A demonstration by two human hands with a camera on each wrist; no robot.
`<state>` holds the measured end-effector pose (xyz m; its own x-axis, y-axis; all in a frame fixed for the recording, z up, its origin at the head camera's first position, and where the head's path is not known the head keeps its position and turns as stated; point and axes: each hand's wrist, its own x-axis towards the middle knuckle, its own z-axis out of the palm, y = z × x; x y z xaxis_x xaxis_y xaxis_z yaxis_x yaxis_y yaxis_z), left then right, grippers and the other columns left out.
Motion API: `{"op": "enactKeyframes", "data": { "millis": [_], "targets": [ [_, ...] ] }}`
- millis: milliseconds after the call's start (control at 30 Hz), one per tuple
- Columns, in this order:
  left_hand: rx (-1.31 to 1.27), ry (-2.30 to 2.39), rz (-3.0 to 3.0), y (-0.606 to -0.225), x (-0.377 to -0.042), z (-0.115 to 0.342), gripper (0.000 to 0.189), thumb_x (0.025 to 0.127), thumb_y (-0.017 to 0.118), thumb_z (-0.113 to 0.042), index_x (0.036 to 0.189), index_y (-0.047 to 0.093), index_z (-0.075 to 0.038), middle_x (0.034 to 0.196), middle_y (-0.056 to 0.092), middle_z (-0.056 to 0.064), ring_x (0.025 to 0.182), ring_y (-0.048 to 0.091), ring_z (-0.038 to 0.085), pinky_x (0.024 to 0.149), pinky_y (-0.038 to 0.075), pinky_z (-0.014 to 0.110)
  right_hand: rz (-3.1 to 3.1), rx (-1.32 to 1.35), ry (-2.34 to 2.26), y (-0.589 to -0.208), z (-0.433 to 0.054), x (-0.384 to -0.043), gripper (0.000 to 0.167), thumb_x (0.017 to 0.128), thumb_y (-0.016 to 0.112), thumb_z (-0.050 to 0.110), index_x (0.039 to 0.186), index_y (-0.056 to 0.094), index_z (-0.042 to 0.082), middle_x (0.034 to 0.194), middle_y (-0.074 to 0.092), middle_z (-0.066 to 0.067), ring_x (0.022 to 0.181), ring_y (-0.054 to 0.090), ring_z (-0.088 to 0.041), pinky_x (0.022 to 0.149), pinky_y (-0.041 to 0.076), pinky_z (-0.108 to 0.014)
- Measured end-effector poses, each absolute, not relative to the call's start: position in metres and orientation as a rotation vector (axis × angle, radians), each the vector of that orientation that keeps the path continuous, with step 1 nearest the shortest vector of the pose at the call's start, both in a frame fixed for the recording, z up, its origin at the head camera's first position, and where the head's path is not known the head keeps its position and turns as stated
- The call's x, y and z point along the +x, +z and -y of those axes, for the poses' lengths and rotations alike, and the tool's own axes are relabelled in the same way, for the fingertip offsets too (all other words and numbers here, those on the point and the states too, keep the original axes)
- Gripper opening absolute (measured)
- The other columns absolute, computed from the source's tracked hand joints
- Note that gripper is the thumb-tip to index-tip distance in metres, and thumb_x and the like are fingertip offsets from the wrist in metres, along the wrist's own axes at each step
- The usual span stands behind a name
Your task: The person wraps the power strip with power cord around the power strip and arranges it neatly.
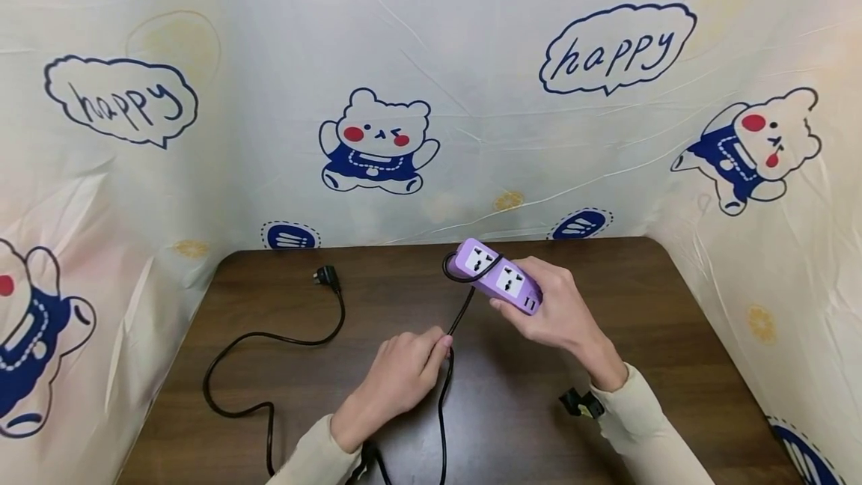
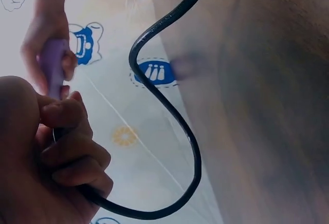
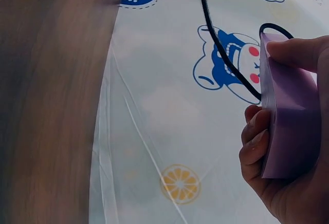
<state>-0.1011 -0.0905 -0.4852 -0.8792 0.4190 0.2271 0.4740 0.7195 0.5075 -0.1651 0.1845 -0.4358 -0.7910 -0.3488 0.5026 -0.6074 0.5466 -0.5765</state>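
Observation:
My right hand [image 1: 555,302] grips a purple power strip [image 1: 497,275] by its lower end, where two small USB ports show. White socket faces look up toward the head view, and the black cord [image 1: 461,313] loops once across the strip near its far end. Lower and to the left, my left hand [image 1: 404,369] has its fingers curled round that cord. In the left wrist view the cord [image 2: 193,147] comes out below the curled fingers [image 2: 82,172] and bends upward. The right wrist view shows the strip's plain purple side [image 3: 293,116] between thumb and fingers.
A black plug [image 1: 327,276] lies at the back left of the brown wooden table [image 1: 539,425], its cord [image 1: 209,380] winding toward the front edge. Printed cloth [image 1: 471,171] with bears and "happy" bubbles surrounds the table. A black wrist device [image 1: 582,403] sits by the right sleeve.

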Motion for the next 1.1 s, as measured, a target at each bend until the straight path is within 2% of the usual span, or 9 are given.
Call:
{"op": "enactKeyframes", "data": {
  "millis": [167, 467, 700, 800, 1000, 1100],
  "targets": [
    [-0.805, -0.764, 2.757, -0.476, -0.095, 0.091, 0.039, 0.113, 0.053, -0.037, 0.076, 0.050, -0.027, 0.058, 0.031, -0.016, 0.049, 0.030, -0.003, 0.045, 0.028, 0.021, 2.486, 0.765, 1.110, -0.439, -0.184, -0.166, 0.049, 0.079, 0.093, 0.029, 0.121, 0.073, 0.012, 0.106, 0.076, 0.001, 0.081, 0.064, -0.011, 0.064, 0.055, -0.028],
    [-0.865, -0.635, 2.625, -0.449, -0.082, 0.098, 0.037, 0.109, 0.062, -0.034, 0.074, 0.052, -0.027, 0.058, 0.026, -0.019, 0.049, 0.023, -0.006, 0.045, 0.018, 0.017, 2.554, 0.785, 1.086, -0.445, -0.178, -0.165, 0.048, 0.081, 0.091, 0.031, 0.121, 0.072, 0.011, 0.105, 0.075, 0.001, 0.082, 0.065, -0.011, 0.068, 0.057, -0.029],
    [-0.937, -0.627, 2.499, -0.431, -0.079, 0.100, 0.040, 0.109, 0.062, -0.033, 0.073, 0.048, -0.025, 0.058, 0.024, -0.018, 0.051, 0.020, -0.005, 0.047, 0.013, 0.014, 2.563, 0.809, 1.034, -0.451, -0.176, -0.160, 0.051, 0.079, 0.092, 0.030, 0.122, 0.072, 0.012, 0.105, 0.074, 0.002, 0.081, 0.064, -0.009, 0.068, 0.055, -0.028],
    [-0.964, -0.614, 2.453, -0.423, -0.081, 0.101, 0.040, 0.109, 0.062, -0.034, 0.073, 0.049, -0.025, 0.059, 0.029, -0.017, 0.053, 0.023, -0.003, 0.048, 0.014, 0.014, 2.587, 0.831, 1.027, -0.453, -0.175, -0.159, 0.052, 0.080, 0.092, 0.031, 0.123, 0.071, 0.012, 0.105, 0.075, 0.002, 0.080, 0.064, -0.008, 0.068, 0.055, -0.027],
    [-0.988, -0.530, 2.433, -0.415, -0.090, 0.105, 0.028, 0.106, 0.067, -0.037, 0.081, 0.068, -0.025, 0.067, 0.055, -0.016, 0.058, 0.035, 0.001, 0.053, 0.024, 0.014, 2.711, 0.854, 1.050, -0.459, -0.174, -0.158, 0.052, 0.084, 0.090, 0.036, 0.127, 0.069, 0.016, 0.105, 0.075, 0.004, 0.079, 0.064, -0.007, 0.068, 0.055, -0.025],
    [-1.017, -0.519, 2.435, -0.412, -0.095, 0.105, 0.025, 0.104, 0.070, -0.037, 0.084, 0.071, -0.023, 0.069, 0.060, -0.014, 0.060, 0.037, 0.003, 0.056, 0.026, 0.015, 2.777, 0.878, 1.084, -0.461, -0.174, -0.157, 0.052, 0.087, 0.088, 0.039, 0.130, 0.068, 0.019, 0.106, 0.075, 0.006, 0.080, 0.065, -0.006, 0.070, 0.055, -0.025]
  ]
}}
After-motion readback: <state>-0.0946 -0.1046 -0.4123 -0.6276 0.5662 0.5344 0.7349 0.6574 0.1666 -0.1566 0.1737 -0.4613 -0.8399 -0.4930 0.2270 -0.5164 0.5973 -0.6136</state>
